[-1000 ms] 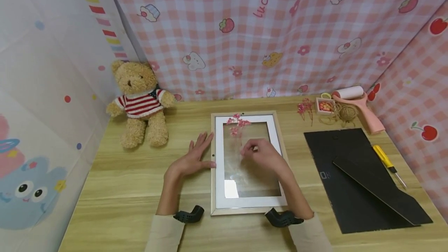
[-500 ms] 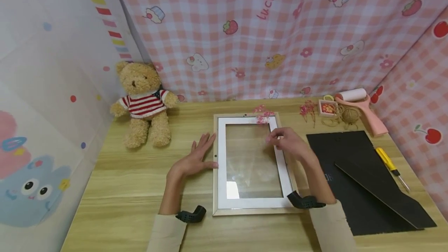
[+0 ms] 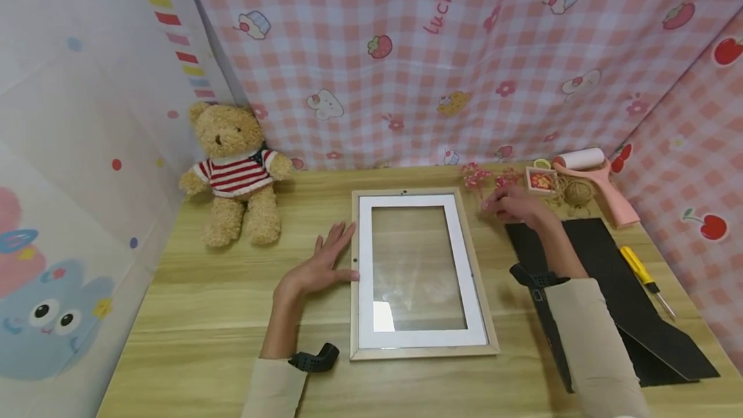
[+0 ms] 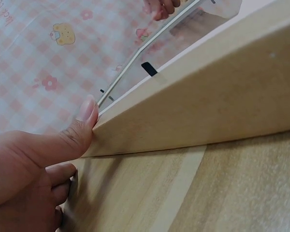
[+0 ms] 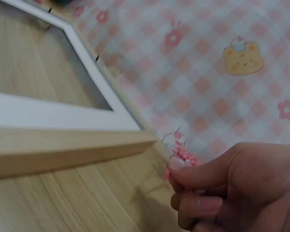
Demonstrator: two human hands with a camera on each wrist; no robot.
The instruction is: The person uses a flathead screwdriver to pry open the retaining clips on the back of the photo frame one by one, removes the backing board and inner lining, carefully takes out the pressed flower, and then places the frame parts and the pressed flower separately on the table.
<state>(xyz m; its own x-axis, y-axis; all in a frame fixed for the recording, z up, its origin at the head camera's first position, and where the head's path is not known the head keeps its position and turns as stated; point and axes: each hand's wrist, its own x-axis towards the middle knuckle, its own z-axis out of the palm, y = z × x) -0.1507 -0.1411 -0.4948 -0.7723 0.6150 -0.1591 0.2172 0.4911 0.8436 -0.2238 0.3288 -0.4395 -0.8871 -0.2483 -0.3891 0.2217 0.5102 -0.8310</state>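
Flower sprig [image 3: 477, 177] pinched in right hand [image 3: 513, 206]; flat, relaxed left hand [image 3: 319, 264] against glass-filled frame [image 3: 355, 276].

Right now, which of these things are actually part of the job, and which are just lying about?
In use:
picture frame, steadied by left hand
pink dried flowers, pinched by right hand

Lying about:
teddy bear
black backing board
screwdriver
lint roller
twine

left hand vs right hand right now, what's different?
The left hand lies flat with straight fingers, thumb against the left edge of the light wooden picture frame with white mat; the right hand is curled, pinching a sprig of small pink dried flowers. The left hand sits left of the frame; the right hand is beyond its upper right corner, clear of it. Both wear a black wrist mount and a cream sleeve.
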